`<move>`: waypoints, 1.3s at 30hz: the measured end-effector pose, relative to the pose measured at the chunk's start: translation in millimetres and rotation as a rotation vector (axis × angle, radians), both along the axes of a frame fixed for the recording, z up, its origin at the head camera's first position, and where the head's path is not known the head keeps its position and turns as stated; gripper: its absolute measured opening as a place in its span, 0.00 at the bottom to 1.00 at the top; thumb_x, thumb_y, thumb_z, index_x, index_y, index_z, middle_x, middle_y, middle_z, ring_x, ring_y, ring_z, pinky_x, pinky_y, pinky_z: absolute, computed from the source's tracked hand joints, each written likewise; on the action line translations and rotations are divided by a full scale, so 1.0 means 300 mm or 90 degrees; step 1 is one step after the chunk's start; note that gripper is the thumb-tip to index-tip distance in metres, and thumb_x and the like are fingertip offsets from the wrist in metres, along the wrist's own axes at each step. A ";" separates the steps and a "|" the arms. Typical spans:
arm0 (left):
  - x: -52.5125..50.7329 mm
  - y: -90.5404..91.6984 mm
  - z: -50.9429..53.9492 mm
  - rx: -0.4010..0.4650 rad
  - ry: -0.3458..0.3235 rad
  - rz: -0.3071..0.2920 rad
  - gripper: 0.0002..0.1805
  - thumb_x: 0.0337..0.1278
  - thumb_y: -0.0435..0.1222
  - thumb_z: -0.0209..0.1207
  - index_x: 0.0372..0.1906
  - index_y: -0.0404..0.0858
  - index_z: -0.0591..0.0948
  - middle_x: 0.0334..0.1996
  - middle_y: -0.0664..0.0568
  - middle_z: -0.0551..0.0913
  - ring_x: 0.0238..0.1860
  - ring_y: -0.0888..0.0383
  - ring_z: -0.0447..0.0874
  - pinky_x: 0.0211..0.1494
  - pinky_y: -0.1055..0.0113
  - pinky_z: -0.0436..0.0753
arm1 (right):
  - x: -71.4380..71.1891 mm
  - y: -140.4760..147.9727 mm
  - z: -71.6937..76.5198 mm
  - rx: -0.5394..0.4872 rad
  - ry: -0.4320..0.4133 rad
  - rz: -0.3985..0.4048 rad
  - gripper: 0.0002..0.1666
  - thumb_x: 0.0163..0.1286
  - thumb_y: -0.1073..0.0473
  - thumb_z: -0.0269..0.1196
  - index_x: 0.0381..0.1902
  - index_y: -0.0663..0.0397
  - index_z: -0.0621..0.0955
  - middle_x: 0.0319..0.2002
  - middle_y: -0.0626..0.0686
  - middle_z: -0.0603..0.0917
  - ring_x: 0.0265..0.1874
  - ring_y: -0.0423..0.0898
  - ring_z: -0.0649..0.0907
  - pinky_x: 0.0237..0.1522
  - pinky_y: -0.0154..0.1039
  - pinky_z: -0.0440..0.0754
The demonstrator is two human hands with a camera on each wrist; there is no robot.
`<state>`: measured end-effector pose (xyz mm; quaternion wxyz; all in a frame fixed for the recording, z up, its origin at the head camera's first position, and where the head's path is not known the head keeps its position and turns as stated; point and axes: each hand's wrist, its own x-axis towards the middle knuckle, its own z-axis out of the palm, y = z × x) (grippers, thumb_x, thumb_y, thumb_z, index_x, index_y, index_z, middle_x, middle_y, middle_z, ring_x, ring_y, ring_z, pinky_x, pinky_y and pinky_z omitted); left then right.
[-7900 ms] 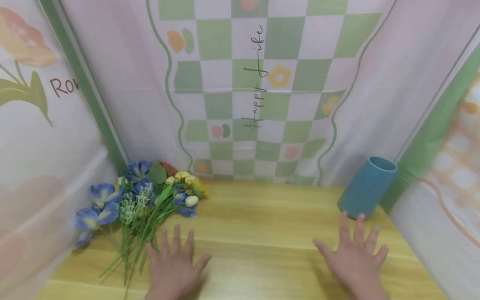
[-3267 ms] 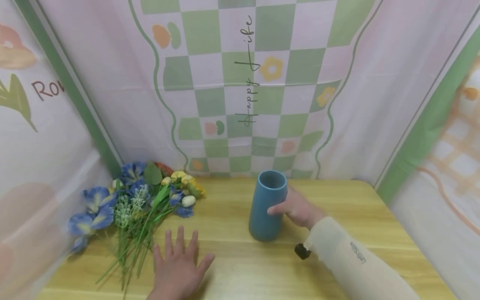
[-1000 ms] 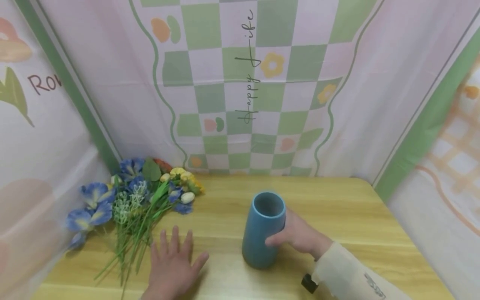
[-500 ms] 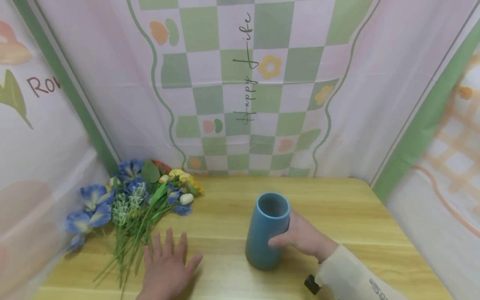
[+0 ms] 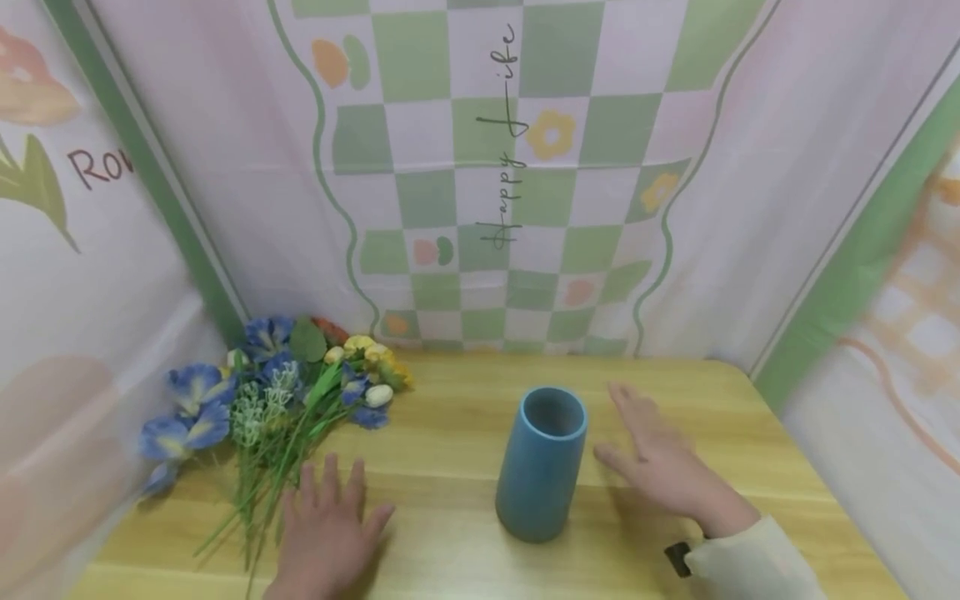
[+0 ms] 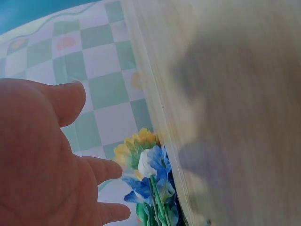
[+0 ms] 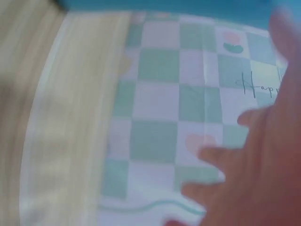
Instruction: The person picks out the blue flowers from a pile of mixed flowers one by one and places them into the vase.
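- Leaving the vase (image 5: 536,483) to stand by itself looks like the step in hand; it is upright on the table (image 5: 450,533), mouth up, at about five o'clock from the middle of the head view.
- The right hand (image 5: 663,471) is at the vase's three o'clock, fingers extended and thumb apart from them, holding nothing; a gap shows between thumb and vase.
- That thumb points at the vase, so drawing the hand straight out toward three o'clock would be safest; a swing toward nine could clip the side.
- The foot looks slightly wider than the mouth, so the vase should sit steadily, though a knock near the rim would upset it more readily than one low down.
- The left hand (image 5: 322,533) is between eight and nine o'clock from the vase, fingers and thumb spread, gripping nothing; whether the palm rests on the wood or just over it, I cannot tell.
- The flowers (image 5: 277,392) lie between nine and ten o'clock from the vase, well apart from it, stems toward seven. The left fingers are near those stems, so raising that hand before any sideways move should avoid dragging them.
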<state>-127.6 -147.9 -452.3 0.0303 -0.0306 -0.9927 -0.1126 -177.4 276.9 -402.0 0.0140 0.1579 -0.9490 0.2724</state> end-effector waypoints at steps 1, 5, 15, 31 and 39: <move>-0.001 -0.007 0.001 0.002 0.001 0.003 0.40 0.72 0.60 0.47 0.75 0.36 0.63 0.74 0.29 0.49 0.71 0.23 0.39 0.67 0.26 0.39 | 0.002 0.006 -0.001 0.040 0.024 -0.032 0.52 0.75 0.34 0.53 0.81 0.42 0.39 0.78 0.66 0.41 0.72 0.74 0.43 0.59 0.82 0.39; -0.011 -0.036 0.004 0.004 -0.001 0.011 0.41 0.71 0.61 0.46 0.76 0.37 0.61 0.74 0.28 0.48 0.71 0.22 0.37 0.65 0.25 0.37 | 0.023 0.036 -0.017 0.159 0.080 -0.142 0.50 0.74 0.28 0.46 0.81 0.43 0.42 0.77 0.67 0.40 0.71 0.76 0.37 0.55 0.84 0.32; -0.018 -0.068 0.004 0.017 -0.029 0.027 0.45 0.70 0.66 0.41 0.77 0.38 0.58 0.75 0.28 0.45 0.71 0.22 0.34 0.64 0.24 0.31 | 0.084 0.109 -0.061 0.241 0.042 -0.232 0.53 0.71 0.22 0.40 0.81 0.44 0.43 0.76 0.66 0.31 0.67 0.73 0.23 0.50 0.81 0.18; -0.067 -0.260 0.037 -0.010 0.080 0.079 0.49 0.68 0.69 0.32 0.78 0.35 0.51 0.75 0.27 0.39 0.70 0.21 0.32 0.60 0.22 0.28 | 0.103 0.141 -0.089 0.237 -0.043 -0.225 0.54 0.70 0.20 0.34 0.81 0.45 0.41 0.75 0.67 0.29 0.64 0.79 0.24 0.44 0.80 0.14; -0.106 -0.569 0.141 0.134 0.006 0.127 0.55 0.73 0.63 0.36 0.71 0.19 0.30 0.65 0.12 0.33 0.62 0.12 0.41 0.56 0.20 0.49 | 0.120 0.176 -0.098 0.235 -0.060 -0.241 0.55 0.70 0.20 0.34 0.80 0.47 0.41 0.75 0.67 0.28 0.63 0.77 0.21 0.43 0.80 0.13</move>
